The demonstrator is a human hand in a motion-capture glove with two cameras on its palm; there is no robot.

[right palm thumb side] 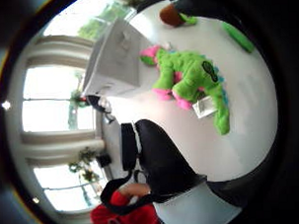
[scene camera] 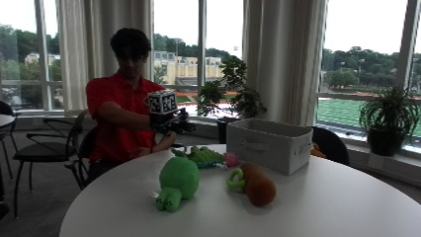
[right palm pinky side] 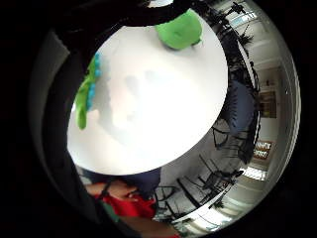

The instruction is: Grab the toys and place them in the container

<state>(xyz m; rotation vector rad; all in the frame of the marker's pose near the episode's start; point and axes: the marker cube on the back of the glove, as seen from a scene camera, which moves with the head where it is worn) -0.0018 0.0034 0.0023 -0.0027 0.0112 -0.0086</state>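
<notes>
Three plush toys lie on the round white table (scene camera: pixel 329 207): a green dinosaur (scene camera: pixel 204 157) with pink feet at the far edge, a round green toy (scene camera: pixel 178 182), and a brown and green toy (scene camera: pixel 253 185). A white fabric container (scene camera: pixel 270 144) stands behind them. My gloved right hand (scene camera: pixel 172 123) hovers in the air above the table's far edge, just left of the dinosaur, and holds nothing. The thumb side palm view shows the dinosaur (right palm thumb side: pixel 187 76) beside the container (right palm thumb side: pixel 115 61), with my black thumb (right palm thumb side: pixel 161 161) straight. The little finger side shows the dinosaur's tail (right palm pinky side: pixel 86 94) and the round green toy (right palm pinky side: pixel 179 30).
The person's bare left hand (scene camera: pixel 161 143) is at the table's far edge near the dinosaur. A dark chair (scene camera: pixel 46 148) stands left of the table, another (scene camera: pixel 329 143) behind the container. Potted plants (scene camera: pixel 230 98) line the window sill.
</notes>
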